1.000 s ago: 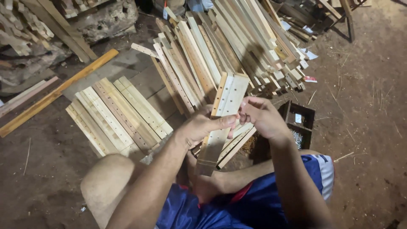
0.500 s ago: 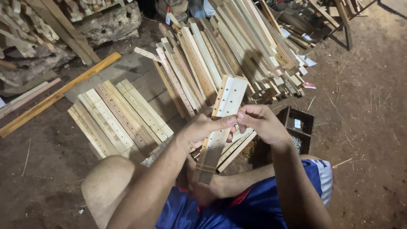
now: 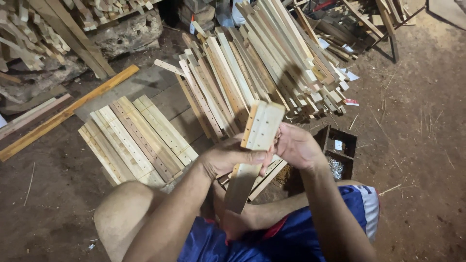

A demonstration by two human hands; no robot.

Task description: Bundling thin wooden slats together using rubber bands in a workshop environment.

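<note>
A person sits on a dirt floor [image 3: 427, 145] and holds a pale wooden slat [image 3: 252, 150] in front of the knees, its long axis running from about 1 o'clock at the far end down to 7 o'clock at the near end. The left hand [image 3: 233, 157] wraps the slat near its middle from the 9 o'clock side, fingers curled tight around the board with the fingertips closing over its face, so the wood passes through the closed grip and sticks out both above and below it. The right hand [image 3: 296, 145] meets the slat from the 3 o'clock side, just beside the left hand; its fingers are bent together against the slat's edge, though whether they pinch something small there cannot be told. The slat's upper part, showing a row of small holes along one edge, rises clear of both hands. At 9 o'clock from the hands lies a neat row of drilled slats [image 3: 136, 140] laid flat side by side. At 12 o'clock a loose heap of long slats [image 3: 257, 63] fans outward. At 3 o'clock, close beside the right wrist, sits a small dark wooden box [image 3: 340, 150] holding metal nails. An orange-toned plank [image 3: 68, 111] lies at 10 o'clock.
</note>
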